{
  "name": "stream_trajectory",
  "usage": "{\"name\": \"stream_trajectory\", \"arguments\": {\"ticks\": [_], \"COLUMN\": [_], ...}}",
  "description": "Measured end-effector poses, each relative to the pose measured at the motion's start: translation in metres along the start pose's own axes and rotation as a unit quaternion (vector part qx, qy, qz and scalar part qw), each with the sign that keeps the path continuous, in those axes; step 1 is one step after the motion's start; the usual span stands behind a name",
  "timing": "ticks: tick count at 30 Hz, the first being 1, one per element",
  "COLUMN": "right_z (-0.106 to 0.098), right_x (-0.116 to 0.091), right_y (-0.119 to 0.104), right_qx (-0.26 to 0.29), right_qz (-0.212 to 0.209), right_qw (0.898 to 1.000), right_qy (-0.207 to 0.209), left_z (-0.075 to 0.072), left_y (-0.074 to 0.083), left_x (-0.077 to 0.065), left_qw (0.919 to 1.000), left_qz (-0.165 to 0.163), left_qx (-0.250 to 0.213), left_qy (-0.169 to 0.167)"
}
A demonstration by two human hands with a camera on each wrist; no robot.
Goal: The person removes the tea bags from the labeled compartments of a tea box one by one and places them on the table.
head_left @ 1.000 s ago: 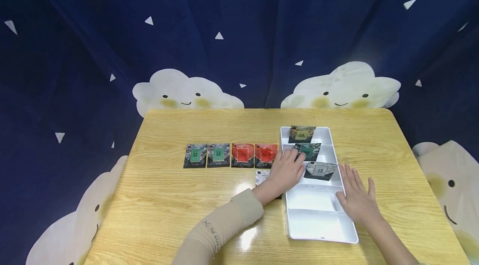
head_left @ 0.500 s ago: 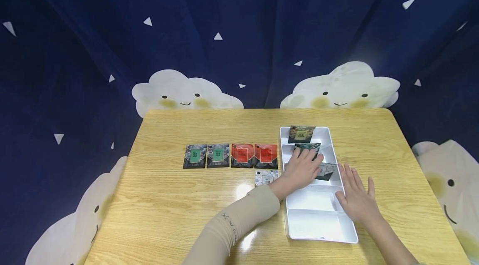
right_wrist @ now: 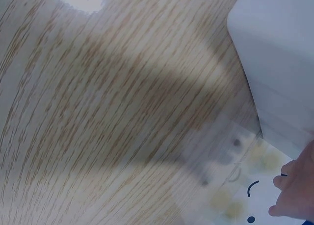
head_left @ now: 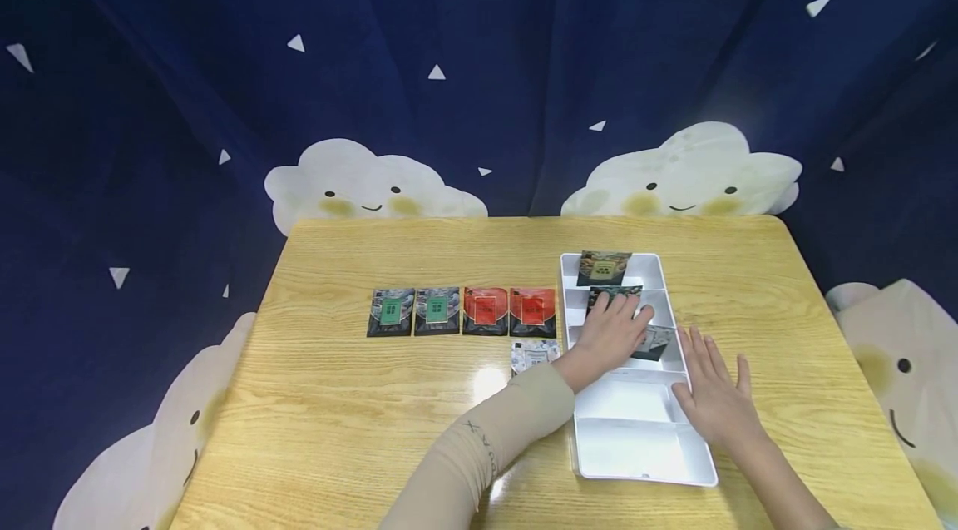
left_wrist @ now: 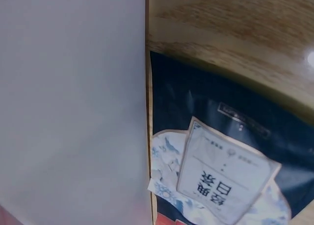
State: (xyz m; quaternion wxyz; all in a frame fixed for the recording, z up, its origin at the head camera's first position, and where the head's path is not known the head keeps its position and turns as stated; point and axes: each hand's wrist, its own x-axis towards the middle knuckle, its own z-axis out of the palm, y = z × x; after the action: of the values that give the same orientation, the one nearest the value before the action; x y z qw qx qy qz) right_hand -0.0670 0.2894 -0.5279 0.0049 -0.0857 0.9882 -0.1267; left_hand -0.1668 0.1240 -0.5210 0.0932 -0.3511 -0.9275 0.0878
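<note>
My left hand (head_left: 612, 334) reaches over the left wall of the white divided tray (head_left: 640, 451). Its fingertips lie on the front of a dark green tea sachet (head_left: 615, 292) standing in the second compartment, covering most of it. Behind, a sachet with a yellowish label (head_left: 603, 269) leans in the far compartment. A grey-white sachet (head_left: 653, 342) leans in the third, partly hidden by the left hand. My right hand (head_left: 717, 398) rests with fingers extended along the tray's right side; in the right wrist view, part of this hand (right_wrist: 298, 188) shows beside the tray wall.
Left of the tray, two green-labelled sachets (head_left: 391, 312) and two red sachets (head_left: 486, 311) lie in a row on the wooden table (head_left: 337, 430). Just below them a white tea sachet (left_wrist: 223, 168) lies close against the tray, partly under the left forearm.
My left hand has moved right, from the tray's left edge onto the front of the dark green sachet, covering more of it and of the grey-white one. The right hand stays put.
</note>
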Motion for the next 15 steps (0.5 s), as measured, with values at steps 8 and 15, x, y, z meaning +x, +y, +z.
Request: {"name": "stream_trajectory", "arguments": {"ticks": [8, 15], "right_z": [0.0011, 0.0020], "right_x": [0.0004, 0.0003], "right_y": [0.0003, 0.0009], "right_qx": [-0.002, 0.001], "right_qz": [0.006, 0.003], "right_qw": [1.000, 1.000], "right_qy": [-0.004, -0.001], "left_z": [0.0025, 0.0026], "left_y": [-0.0006, -0.0009], "left_x": [0.0036, 0.0029], "left_qw": [0.9996, 0.9982], "left_qz": [0.008, 0.027], "left_qx": [-0.013, -0.009], "left_qy": [-0.026, -0.053]}}
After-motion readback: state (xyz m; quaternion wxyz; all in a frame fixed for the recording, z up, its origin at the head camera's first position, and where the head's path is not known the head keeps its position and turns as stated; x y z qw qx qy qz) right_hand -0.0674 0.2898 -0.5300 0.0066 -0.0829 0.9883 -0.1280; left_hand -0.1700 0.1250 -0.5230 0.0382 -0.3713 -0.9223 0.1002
